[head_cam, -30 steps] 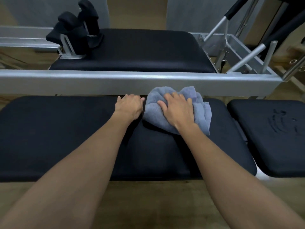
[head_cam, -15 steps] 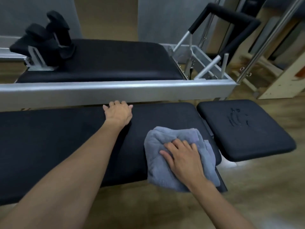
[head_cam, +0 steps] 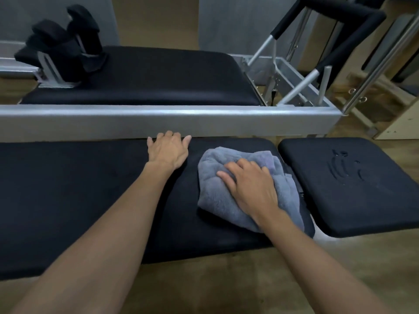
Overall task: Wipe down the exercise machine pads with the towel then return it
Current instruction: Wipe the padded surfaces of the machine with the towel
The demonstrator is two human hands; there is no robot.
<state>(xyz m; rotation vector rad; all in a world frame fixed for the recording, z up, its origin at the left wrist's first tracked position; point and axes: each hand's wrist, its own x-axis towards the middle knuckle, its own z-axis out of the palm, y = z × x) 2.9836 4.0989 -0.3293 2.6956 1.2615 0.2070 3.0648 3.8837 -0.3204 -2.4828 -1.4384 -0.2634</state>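
A long black pad runs across the near side. A bunched grey-blue towel lies on its right end. My right hand presses flat on top of the towel, fingers bent into the cloth. My left hand rests palm down on the pad's far edge, fingers spread against the silver frame rail, holding nothing. A smaller square black pad sits just to the right, with wet marks on its surface.
Beyond the rail lies another black carriage pad with black shoulder rests at its left. A padded foot bar on metal arms rises at the back right. Wooden floor lies below the near pad.
My right hand drew the towel from the far edge toward the near edge, then pushed it back up to the middle of the pad's right end. My left hand has stayed on the far edge.
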